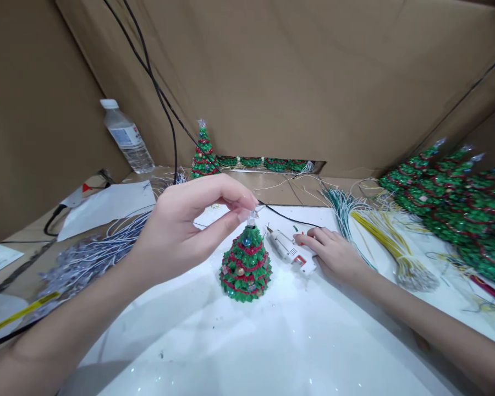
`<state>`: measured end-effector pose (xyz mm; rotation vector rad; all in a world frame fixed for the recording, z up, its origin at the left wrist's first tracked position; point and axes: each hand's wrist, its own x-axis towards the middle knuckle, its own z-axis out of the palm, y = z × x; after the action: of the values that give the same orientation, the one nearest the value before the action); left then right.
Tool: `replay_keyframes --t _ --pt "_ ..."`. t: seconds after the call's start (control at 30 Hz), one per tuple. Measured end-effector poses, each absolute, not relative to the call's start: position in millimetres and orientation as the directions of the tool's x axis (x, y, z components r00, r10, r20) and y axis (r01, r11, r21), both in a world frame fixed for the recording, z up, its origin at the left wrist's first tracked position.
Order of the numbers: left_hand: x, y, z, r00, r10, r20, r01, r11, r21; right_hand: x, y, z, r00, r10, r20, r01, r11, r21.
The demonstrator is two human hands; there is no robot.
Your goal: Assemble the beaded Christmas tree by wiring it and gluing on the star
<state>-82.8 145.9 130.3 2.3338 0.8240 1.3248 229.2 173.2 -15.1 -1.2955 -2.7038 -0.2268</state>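
Observation:
A small green Christmas tree (pixel 246 268) with red garlands and beads stands upright on the white table (pixel 272 341). My left hand (pixel 185 228) pinches the clear star topper (pixel 252 216) at the tree's tip between thumb and fingers. My right hand (pixel 334 250) rests on the table to the right of the tree, its fingers lying on a white glue gun (pixel 291 250) whose nozzle points toward the tree.
Rows of finished trees (pixel 449 203) lie at the right. Bundles of green and yellow wires (pixel 379 236) lie beside them, grey wires (pixel 94 253) at the left. A water bottle (pixel 127 136), another upright tree (pixel 203 151) and black cables stand before the cardboard wall.

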Motion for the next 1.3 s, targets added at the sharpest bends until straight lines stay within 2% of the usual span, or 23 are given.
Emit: replay_keyframes --t 0.27,0.33,0.47,0.6,0.87,1.2,1.3 --pt "-81 145 131 0.38 0.645 0.663 0.305 -0.764 0.569 222 183 7 -0.652 0.738 0.176 0.744 0.667 -0.039" --pt "-81 145 131 0.372 0.655 0.657 0.309 -0.755 0.578 214 185 29 -0.648 0.715 0.262 0.715 0.69 -0.114" --pt "-82 145 130 0.37 0.675 0.639 0.309 -0.738 0.6 183 180 84 -0.523 0.647 0.555 0.509 0.759 -0.405" --pt "-82 146 130 0.383 0.665 0.641 0.28 -0.745 0.605 149 170 121 -0.483 0.546 0.684 0.346 0.837 -0.424" --pt "-80 146 131 0.366 0.656 0.66 0.241 -0.752 0.614 117 173 123 -0.48 0.606 0.635 0.198 0.779 -0.594" --pt "-80 146 130 0.34 0.673 0.657 0.206 -0.735 0.647 116 172 125 -0.479 0.649 0.591 0.132 0.719 -0.683" --pt "-78 145 130 0.331 0.665 0.669 0.207 -0.743 0.637 113 170 119 -0.471 0.691 0.549 0.062 0.647 -0.76"
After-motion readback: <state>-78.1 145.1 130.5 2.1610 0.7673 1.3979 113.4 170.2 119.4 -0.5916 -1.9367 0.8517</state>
